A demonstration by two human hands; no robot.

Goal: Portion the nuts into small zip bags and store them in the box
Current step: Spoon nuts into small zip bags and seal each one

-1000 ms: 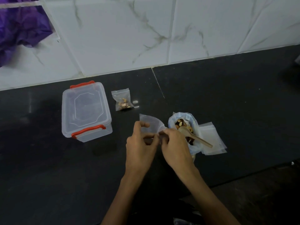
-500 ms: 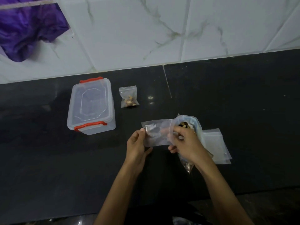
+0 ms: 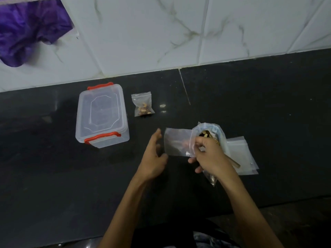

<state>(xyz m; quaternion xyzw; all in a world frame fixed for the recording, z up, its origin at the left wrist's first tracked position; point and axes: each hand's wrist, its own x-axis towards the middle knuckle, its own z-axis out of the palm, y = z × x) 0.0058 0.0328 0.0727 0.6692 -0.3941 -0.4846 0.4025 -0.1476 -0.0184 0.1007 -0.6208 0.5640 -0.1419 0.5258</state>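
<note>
A dark, glossy table (image 3: 53, 176) runs along a wall of white marble-patterned tiles (image 3: 143, 33). A crumpled purple cloth (image 3: 30, 27) hangs against the wall at the upper left.

On the left of the table stands a clear plastic storage box (image 3: 102, 116), its lid on, with red latch handles at the far and near ends. Just to its right, apart from it, lies a small zip bag of nuts (image 3: 143, 104), flat on the table and sealed, the nuts gathered in its lower half.

Right of centre, a larger open bag of mixed nuts (image 3: 213, 131) stands with its top rolled down. Behind and to its right lies a flat stack of empty zip bags (image 3: 241, 154). A wooden spoon handle (image 3: 234, 162) sticks out over the stack from behind the right wrist.

The right hand (image 3: 209, 156) is in front of the nut bag, hiding most of it. Its fingers (image 3: 199, 141) are curled and pinch the right edge of one empty zip bag (image 3: 177, 142), which is held out flat to the left, above the table.

The left hand (image 3: 154, 158) is just left of that empty bag, palm turned toward it, fingers relaxed and spread. It holds nothing; its thumb tip is very near the bag's lower left corner, and whether it touches cannot be told.
</note>
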